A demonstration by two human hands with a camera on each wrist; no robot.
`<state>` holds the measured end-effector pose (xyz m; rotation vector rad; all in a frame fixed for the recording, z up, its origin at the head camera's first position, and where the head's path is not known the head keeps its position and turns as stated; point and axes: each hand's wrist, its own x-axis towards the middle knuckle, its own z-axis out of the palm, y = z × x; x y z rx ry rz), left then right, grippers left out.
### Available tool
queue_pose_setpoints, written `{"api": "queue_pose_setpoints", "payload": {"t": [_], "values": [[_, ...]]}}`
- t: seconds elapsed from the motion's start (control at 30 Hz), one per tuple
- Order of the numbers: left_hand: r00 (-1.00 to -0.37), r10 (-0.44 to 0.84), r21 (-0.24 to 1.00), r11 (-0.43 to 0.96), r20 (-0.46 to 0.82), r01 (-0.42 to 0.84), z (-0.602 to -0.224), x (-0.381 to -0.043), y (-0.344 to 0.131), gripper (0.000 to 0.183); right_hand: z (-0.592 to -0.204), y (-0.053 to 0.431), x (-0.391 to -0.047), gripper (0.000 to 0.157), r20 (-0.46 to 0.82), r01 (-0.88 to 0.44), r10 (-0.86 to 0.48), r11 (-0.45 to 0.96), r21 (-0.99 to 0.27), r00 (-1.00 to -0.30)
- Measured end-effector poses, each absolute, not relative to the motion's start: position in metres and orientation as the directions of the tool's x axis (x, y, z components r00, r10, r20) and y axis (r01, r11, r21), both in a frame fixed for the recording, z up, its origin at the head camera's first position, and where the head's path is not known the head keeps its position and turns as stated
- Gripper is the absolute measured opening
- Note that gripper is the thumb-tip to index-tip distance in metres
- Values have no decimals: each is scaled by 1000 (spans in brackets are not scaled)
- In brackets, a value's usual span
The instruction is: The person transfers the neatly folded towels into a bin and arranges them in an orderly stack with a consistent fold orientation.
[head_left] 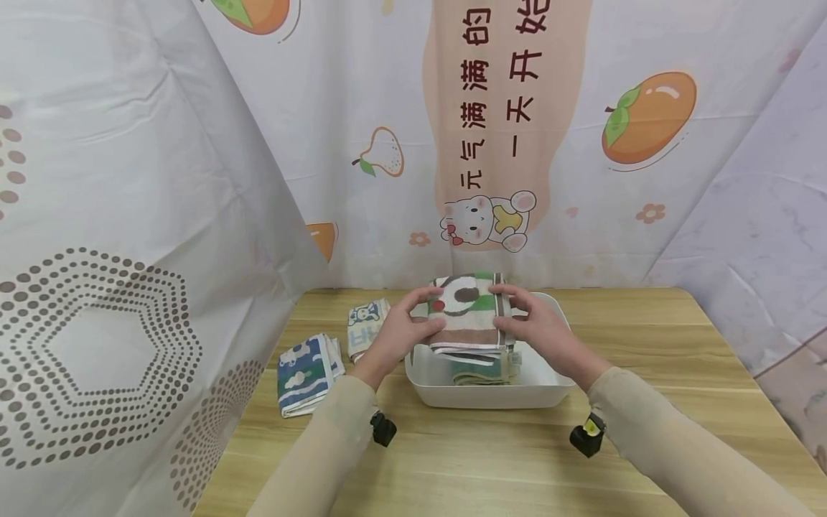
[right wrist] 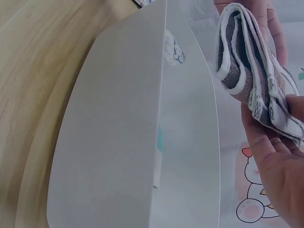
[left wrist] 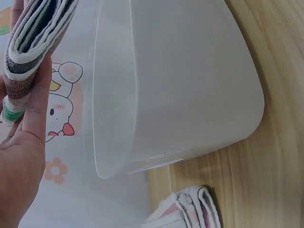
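Observation:
A folded towel (head_left: 474,316) with brown, white and green patterning is held above the white bin (head_left: 491,397). My left hand (head_left: 405,330) grips its left side, thumb toward me. On the towel's right side, my right hand (head_left: 536,323) grips it the same way. Both wrist views show the towel's layered folds, the left one (left wrist: 35,52) and the right one (right wrist: 254,66), between thumb and fingers. Below it, a green folded towel (head_left: 481,370) lies inside the bin.
Left of the bin, a blue and green folded towel (head_left: 309,375) lies on the wooden table (head_left: 478,459). Behind it is a cream and blue folded towel (head_left: 365,323), partly hidden by my left hand. A printed curtain (head_left: 362,237) hangs along the table's back edge.

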<state>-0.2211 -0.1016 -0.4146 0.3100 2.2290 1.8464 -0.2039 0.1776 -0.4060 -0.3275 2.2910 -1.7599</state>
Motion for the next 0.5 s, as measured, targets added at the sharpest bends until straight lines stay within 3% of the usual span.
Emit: {"api": "queue_pose_setpoints", "payload": {"t": [0.5], "values": [[-952, 297, 971, 238, -74, -1, -406, -228, -95, 41, -405, 183, -211, 59, -71, -9, -285, 268, -963, -956]]}}
